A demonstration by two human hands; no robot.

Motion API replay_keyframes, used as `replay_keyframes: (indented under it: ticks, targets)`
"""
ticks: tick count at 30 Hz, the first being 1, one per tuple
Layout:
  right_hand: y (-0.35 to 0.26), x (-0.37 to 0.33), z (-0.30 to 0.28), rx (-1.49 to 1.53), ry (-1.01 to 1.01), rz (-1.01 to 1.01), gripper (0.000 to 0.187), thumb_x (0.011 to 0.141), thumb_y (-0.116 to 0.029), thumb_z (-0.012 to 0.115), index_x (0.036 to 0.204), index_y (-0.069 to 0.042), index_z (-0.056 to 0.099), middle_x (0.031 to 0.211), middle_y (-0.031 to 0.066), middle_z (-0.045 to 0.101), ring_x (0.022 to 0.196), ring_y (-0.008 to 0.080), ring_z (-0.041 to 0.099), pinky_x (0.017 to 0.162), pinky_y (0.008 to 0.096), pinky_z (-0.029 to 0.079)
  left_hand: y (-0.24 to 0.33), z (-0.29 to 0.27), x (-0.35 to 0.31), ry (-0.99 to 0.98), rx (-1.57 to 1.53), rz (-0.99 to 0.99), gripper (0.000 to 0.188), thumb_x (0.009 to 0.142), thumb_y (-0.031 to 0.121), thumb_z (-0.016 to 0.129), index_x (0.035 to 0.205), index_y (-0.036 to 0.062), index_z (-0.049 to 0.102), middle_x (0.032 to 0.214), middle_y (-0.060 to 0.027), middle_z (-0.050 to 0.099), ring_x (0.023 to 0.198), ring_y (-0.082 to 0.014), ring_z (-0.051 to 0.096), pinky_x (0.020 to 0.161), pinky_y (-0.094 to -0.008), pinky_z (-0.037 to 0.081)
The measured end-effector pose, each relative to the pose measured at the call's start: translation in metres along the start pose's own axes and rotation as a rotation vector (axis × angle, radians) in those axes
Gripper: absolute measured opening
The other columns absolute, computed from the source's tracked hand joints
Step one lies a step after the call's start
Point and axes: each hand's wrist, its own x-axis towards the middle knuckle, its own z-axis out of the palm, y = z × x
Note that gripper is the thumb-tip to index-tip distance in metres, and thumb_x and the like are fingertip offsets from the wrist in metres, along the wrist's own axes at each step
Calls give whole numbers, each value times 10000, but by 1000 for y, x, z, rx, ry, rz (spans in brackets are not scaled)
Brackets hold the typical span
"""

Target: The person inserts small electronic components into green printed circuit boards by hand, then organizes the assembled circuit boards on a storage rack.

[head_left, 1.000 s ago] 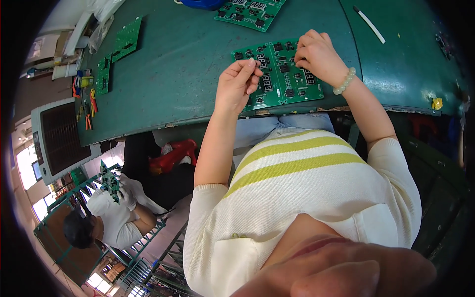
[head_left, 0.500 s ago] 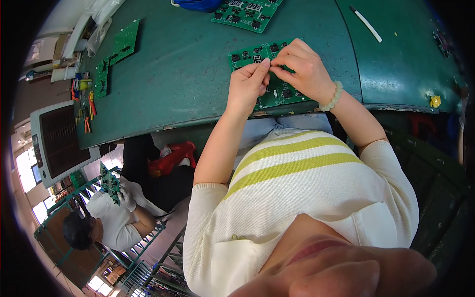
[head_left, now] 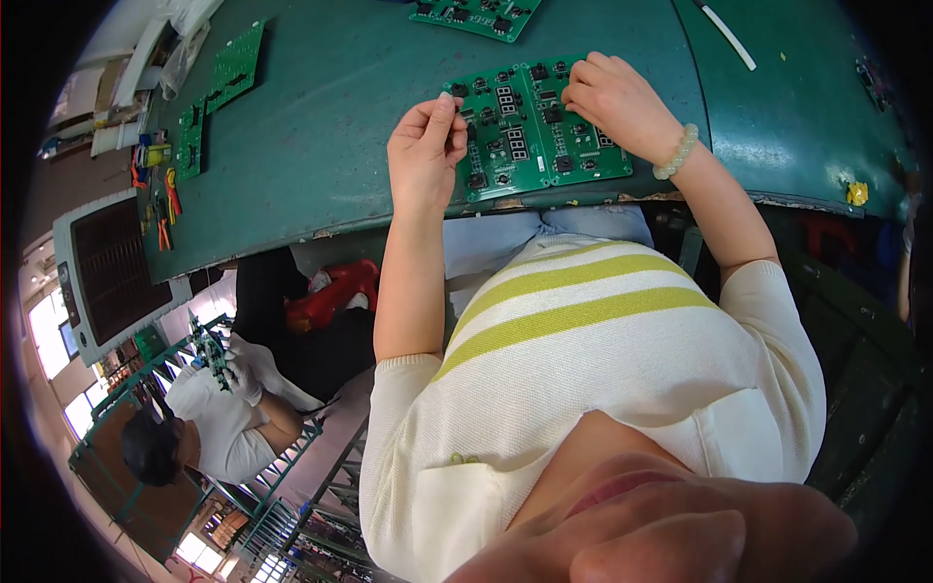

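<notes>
A green circuit board panel point(head_left: 530, 155) with black digit displays and small black parts lies on the green table in front of me. My left hand point(head_left: 426, 146) is at the panel's left edge, its thumb pressed against curled fingers near the upper left corner. Anything inside that pinch is too small to make out. Over the panel's right part, my right hand point(head_left: 622, 105), with a bead bracelet point(head_left: 677, 153) at the wrist, has its fingers bent together. Its fingertips point down at the board, and what they hold, if anything, is hidden.
Another circuit board point(head_left: 476, 15) lies at the far edge of view. More green boards point(head_left: 233, 68) rest at the left, near pliers point(head_left: 162, 222). A white pen-like stick point(head_left: 729, 37) is at far right. Below left, a gloved co-worker point(head_left: 224, 428) holds a board.
My hands were together over the middle of the panel and have moved apart, left hand leftward and right hand to the right. The displays between them are now uncovered. The view has shifted slightly.
</notes>
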Motion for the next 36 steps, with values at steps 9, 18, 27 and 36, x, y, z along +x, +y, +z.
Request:
replay_keyframes:
  ticks: [9,18,27,36]
  targets:
    - [8,9,0,30,-124,-33,72,711,-101,634,757,-46,630,760,51,489,810,213,496,742,340,417,2,-6,-9,-39,184,-73,137,844,64,593,959,-9,591,786,-63,620,600,-53,498,474,-156,359]
    - [-30,26,-15,753,89,159,186,788,-98,644,967,-48,651,797,52,575,718,131,548,636,235,435,-20,16,-8,-122,85,-112,164,846,95,602,975,0,569,817,-40,601,635,-48,501,511,-149,373]
    - [-31,12,-10,788,257,163,142,782,-111,645,904,-42,666,782,51,604,700,139,580,631,234,457,-34,36,1,-308,-312,-272,140,861,77,578,976,-3,568,834,-45,582,678,-83,505,562,-190,395]
    - [-16,-22,-17,672,168,313,79,777,-91,646,842,-48,641,785,44,599,655,117,563,579,234,445,-20,34,-6,-165,-268,-174,242,836,-37,495,1073,-70,529,972,-140,598,849,-179,573,686,-228,450]
